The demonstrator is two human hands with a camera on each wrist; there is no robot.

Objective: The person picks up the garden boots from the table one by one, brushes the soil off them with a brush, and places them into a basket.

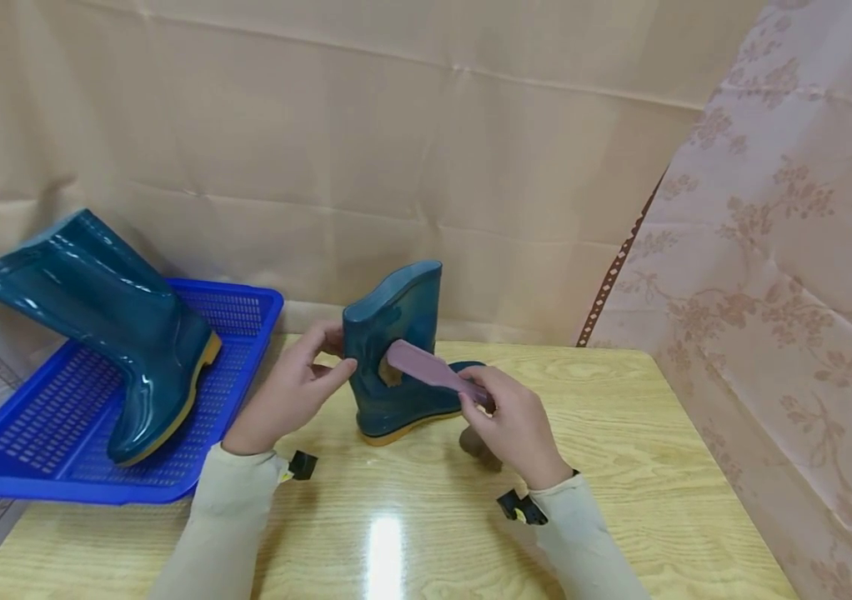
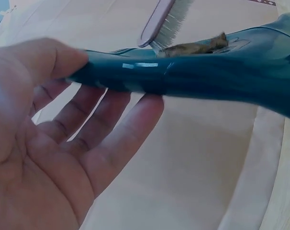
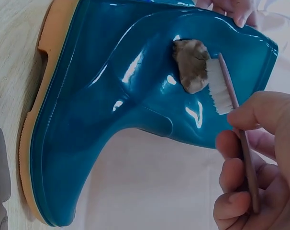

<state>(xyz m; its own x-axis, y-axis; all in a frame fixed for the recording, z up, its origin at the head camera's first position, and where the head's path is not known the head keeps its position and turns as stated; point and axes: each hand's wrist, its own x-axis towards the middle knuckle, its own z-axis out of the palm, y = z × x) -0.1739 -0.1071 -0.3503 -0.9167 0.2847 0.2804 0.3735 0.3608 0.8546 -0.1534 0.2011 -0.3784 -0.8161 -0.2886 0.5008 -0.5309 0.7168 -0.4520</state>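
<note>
A teal rubber boot (image 1: 403,400) with a yellow sole stands upright on the table, toe to the right. My left hand (image 1: 293,385) grips the back edge of its shaft, thumb on the near side and fingers behind. On the shaft sticks a brown mud-like lump (image 3: 191,66). My right hand (image 1: 510,421) holds a pinkish-purple brush (image 1: 422,367) by its handle. In the right wrist view the brush's white bristles (image 3: 218,86) meet the lump's edge. The left wrist view shows the bristles against the shaft beside the lump.
A blue plastic basket (image 1: 272,308) stands at the left with a second teal boot (image 1: 148,333) leaning in it. A grey-brown lump (image 1: 480,450) lies on the wooden table (image 1: 591,383) below my right hand. Beige cloth (image 1: 426,167) hangs behind.
</note>
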